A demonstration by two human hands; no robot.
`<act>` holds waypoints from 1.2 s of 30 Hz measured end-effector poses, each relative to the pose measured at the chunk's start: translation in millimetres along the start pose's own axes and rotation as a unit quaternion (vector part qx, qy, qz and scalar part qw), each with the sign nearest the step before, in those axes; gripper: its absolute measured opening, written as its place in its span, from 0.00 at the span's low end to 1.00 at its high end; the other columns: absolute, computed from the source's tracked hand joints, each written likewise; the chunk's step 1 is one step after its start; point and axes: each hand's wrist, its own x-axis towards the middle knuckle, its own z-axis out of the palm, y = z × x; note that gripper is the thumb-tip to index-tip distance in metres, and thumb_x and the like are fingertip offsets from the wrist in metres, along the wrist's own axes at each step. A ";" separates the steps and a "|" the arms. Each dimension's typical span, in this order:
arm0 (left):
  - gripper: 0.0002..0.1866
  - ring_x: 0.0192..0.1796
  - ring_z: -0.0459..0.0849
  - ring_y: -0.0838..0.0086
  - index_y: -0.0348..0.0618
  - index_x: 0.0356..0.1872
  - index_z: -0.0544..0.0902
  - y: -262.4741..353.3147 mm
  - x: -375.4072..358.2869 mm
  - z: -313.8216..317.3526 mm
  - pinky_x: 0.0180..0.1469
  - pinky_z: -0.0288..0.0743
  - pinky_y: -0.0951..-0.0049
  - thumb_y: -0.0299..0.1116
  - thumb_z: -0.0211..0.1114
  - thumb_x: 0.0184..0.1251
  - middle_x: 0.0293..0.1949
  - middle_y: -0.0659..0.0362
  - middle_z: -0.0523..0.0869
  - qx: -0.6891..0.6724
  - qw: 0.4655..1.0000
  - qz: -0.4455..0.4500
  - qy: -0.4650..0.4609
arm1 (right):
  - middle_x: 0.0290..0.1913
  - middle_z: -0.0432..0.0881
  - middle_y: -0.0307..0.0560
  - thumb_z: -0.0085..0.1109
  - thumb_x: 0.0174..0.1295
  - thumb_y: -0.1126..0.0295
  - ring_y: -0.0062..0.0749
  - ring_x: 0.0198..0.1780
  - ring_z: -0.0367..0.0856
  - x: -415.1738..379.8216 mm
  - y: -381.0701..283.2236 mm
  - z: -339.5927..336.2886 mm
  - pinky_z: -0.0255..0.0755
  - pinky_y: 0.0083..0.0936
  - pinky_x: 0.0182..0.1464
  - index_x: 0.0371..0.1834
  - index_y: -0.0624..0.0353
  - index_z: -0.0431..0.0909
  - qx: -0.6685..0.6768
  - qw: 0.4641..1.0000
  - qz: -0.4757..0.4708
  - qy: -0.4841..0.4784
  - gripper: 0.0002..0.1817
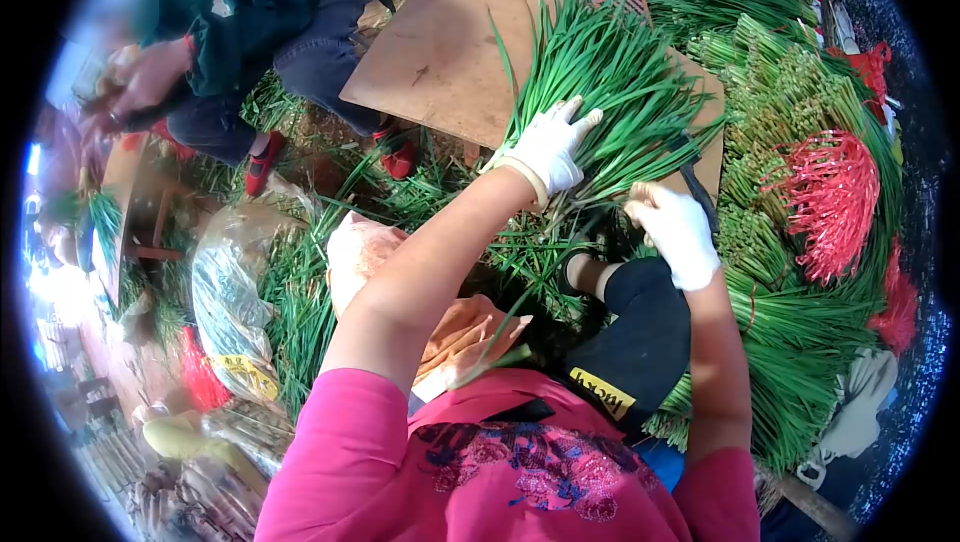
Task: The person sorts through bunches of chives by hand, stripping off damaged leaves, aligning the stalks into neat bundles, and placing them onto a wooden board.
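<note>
A loose pile of green chives (610, 82) lies on the wooden board (450, 42), leaves pointing away from me and stem ends towards me. My left hand (548, 150), in a white glove, rests on the left side of the pile with its fingers stretched out. Just right of the stem ends is my right hand (678, 232), also gloved in white. Its fingers are curled together at the board's near edge. Whatever they may be pinching is too small to make out.
Bundled chives (780, 102) are stacked along the right, with red plastic ties (828, 204) on top. Loose leaves litter the ground below the board. A clear plastic bag (235, 287) stands at left. Another person (265, 22) sits at upper left, hands blurred.
</note>
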 end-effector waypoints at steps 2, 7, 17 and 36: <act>0.44 0.73 0.58 0.53 0.54 0.69 0.65 -7.1 4.4 4.6 0.72 0.56 0.65 0.26 0.68 0.44 0.72 0.48 0.58 -0.059 0.998 -0.009 -0.006 | 0.23 0.82 0.47 0.64 0.54 0.53 0.40 0.25 0.82 28.1 15.0 15.6 0.73 0.35 0.31 0.31 0.56 0.80 -0.082 0.996 -0.021 0.038 0.16; 0.42 0.73 0.59 0.55 0.55 0.68 0.69 -8.4 4.6 4.6 0.71 0.58 0.68 0.19 0.63 0.44 0.73 0.49 0.56 -0.177 0.983 -0.049 -0.014 | 0.32 0.84 0.49 0.68 0.48 0.50 0.46 0.35 0.83 59.4 21.4 43.2 0.75 0.39 0.36 0.33 0.54 0.80 -0.189 0.963 -0.128 0.145 0.20; 0.41 0.71 0.62 0.54 0.61 0.68 0.68 -9.3 4.7 2.6 0.71 0.59 0.65 0.27 0.68 0.47 0.71 0.48 0.61 -0.029 0.999 0.017 0.006 | 0.25 0.80 0.41 0.58 0.60 0.71 0.25 0.26 0.78 80.6 34.7 44.7 0.71 0.18 0.28 0.36 0.60 0.79 0.355 0.923 -0.090 0.114 0.05; 0.39 0.59 0.76 0.60 0.34 0.70 0.60 -57.4 -3.2 5.3 0.63 0.68 0.68 0.36 0.68 0.60 0.60 0.41 0.75 -0.241 0.952 -0.142 0.123 | 0.21 0.76 0.43 0.57 0.64 0.58 0.24 0.18 0.75 85.7 61.2 17.8 0.65 0.18 0.19 0.37 0.65 0.76 0.330 0.931 0.148 -0.054 0.17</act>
